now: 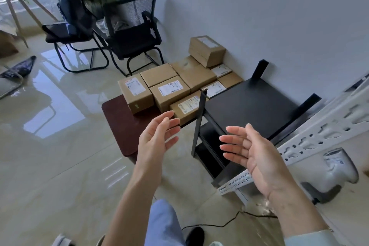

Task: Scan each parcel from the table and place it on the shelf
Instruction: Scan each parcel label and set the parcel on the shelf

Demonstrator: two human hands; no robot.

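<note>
Several brown cardboard parcels with white labels cover a low dark-red table; the nearest parcel lies at its front right, and one parcel is stacked on top at the back. A black metal shelf stands to the right of the table with a bare top board. A white handheld scanner sits in its stand on a surface at the right. My left hand and my right hand hover with palms facing each other in front of the parcels, fingers straight, holding nothing.
Two black mesh chairs stand behind the table near a plant. A white slotted rack beam crosses the right side. A black cable runs over the glossy tiled floor. My leg and shoe show at the bottom.
</note>
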